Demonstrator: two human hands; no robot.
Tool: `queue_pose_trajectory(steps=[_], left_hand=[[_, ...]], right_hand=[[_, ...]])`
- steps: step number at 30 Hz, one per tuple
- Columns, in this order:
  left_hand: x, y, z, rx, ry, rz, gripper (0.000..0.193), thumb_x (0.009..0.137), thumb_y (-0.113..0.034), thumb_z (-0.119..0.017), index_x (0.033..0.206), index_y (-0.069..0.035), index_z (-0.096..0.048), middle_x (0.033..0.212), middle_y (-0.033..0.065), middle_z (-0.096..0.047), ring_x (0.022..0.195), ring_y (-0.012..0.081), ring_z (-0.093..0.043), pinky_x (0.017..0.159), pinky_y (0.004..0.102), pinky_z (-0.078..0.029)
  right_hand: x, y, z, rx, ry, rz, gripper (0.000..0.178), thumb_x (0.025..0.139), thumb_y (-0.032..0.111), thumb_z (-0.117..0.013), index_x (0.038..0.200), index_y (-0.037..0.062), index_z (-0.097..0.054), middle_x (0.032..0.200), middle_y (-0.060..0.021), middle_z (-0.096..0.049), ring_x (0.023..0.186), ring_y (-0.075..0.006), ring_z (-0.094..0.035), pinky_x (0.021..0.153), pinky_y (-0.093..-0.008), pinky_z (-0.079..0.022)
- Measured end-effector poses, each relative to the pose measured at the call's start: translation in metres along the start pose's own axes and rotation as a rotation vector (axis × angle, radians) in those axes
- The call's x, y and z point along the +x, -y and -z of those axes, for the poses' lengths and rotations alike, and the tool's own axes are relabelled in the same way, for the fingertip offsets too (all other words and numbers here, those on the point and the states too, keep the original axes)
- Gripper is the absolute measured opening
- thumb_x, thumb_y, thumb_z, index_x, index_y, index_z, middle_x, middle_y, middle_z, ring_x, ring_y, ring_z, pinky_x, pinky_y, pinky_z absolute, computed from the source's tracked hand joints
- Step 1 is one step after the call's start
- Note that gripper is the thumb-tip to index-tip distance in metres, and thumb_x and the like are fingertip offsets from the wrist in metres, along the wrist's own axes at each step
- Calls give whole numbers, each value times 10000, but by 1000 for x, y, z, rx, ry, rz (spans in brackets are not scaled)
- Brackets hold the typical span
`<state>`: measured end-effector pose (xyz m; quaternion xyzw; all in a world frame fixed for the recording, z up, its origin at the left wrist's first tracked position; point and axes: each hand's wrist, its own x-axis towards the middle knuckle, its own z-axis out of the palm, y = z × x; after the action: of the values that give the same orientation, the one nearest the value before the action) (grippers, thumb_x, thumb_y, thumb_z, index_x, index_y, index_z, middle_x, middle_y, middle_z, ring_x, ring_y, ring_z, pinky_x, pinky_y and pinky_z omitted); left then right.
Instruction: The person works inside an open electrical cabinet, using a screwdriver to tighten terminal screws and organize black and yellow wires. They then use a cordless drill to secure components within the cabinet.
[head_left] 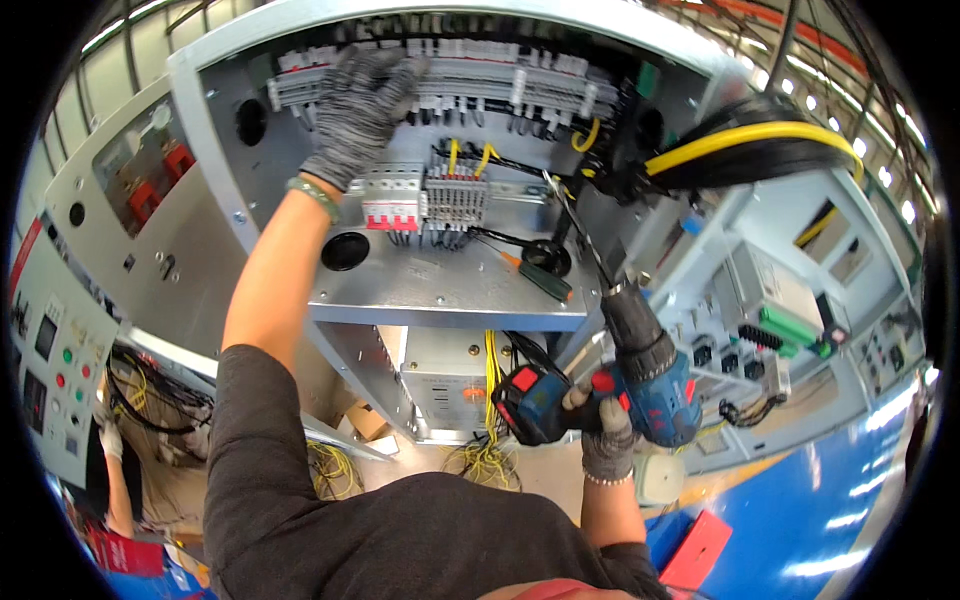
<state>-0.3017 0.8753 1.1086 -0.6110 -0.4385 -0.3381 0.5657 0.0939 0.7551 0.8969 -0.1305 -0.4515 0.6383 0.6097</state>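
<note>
My left hand, in a grey knit glove, reaches up to the left part of a row of terminal blocks inside an open metal cabinet. Its fingers look stretched out and apart over the row; their tips are slightly blurred. My right hand, also gloved, is wrapped round the handle of a blue cordless drill. The drill's long bit points up into the cabinet. Below my left hand sit a circuit breaker with red switches and a block of wired terminals.
A screwdriver lies on the cabinet shelf. Black and yellow cables bulge at the upper right. An open door with switches and buttons stands left. A co-worker's gloved hand shows at the lower left. Loose yellow wires trail below.
</note>
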Motion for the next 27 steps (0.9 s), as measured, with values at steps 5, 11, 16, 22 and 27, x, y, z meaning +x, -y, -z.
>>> queue_pose_trajectory(steps=[5,11,16,22,27], left_hand=[[2,-2,5,55,12,-29,469,798,-300,-680,1258,-288,-590,1212,10,-571,1135,257,-531,1057,486,-370],[5,-1,1,85,15,-83,492,803,-295,-678,1281,-229,-582,1216,68,-587,1116,298,-548,1047,491,-387],[5,3,0,86,21,-84,487,784,-288,-706,1260,-256,-606,1165,34,-590,1082,263,-550,1027,475,-394],[7,3,1,132,60,-96,509,783,-308,-710,1278,-269,-600,1167,29,-594,1084,265,-547,980,466,-416],[9,0,5,113,77,-66,500,786,-310,-707,1274,-285,-604,1166,27,-597,1081,270,-550,981,463,-420]], right_hand=[[26,5,-10,-354,-78,173,305,887,235,-664,1092,59,-521,828,-63,-569,717,-195,-591,628,-366,-514],[55,0,-71,-735,-372,448,104,879,117,-624,960,54,-603,842,-40,-610,761,-162,-583,683,-324,-491],[67,8,-55,-1240,-139,723,302,827,200,-665,1126,170,-636,1103,-82,-640,1018,-312,-608,905,-445,-481],[74,9,-64,-574,-165,275,468,868,209,-637,1308,127,-502,1269,-133,-554,1139,-322,-567,1033,-464,-426],[75,12,-64,-548,-134,297,542,880,214,-637,1361,90,-420,1267,-143,-544,1142,-299,-569,1003,-446,-454]])
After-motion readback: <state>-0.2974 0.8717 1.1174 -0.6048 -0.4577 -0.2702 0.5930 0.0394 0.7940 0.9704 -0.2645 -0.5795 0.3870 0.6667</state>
